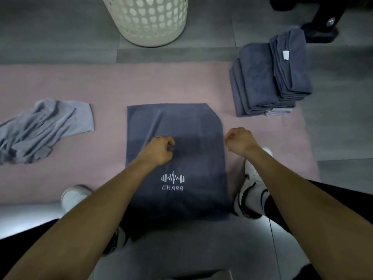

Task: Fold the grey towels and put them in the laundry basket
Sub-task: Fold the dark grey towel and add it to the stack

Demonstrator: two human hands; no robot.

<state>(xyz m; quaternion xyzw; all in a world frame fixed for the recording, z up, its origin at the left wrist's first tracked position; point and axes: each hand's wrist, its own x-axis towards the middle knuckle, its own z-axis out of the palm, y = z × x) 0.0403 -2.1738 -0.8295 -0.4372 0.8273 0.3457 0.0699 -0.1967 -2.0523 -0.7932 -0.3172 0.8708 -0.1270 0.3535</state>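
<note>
Hands: left hand (pixel 161 151) curls onto the dark grey towel (pixel 175 126), seemingly pinching it; right hand (pixel 239 141) curls at its right edge, grip unclear, likely readying a fold.
Towel: flat on the pink mat (pixel 161 81) for folding.
Folded stack (pixel 268 79): far right, awaiting the basket.
Laundry basket (pixel 149 19): beyond the mat.

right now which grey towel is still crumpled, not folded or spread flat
The lighter grey towel at the mat's left end, bunched up; the others are stacked or laid flat.

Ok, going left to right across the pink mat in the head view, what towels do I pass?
Crumpled light grey towel → flat dark grey towel with the logo → stack of folded grey towels.
</note>
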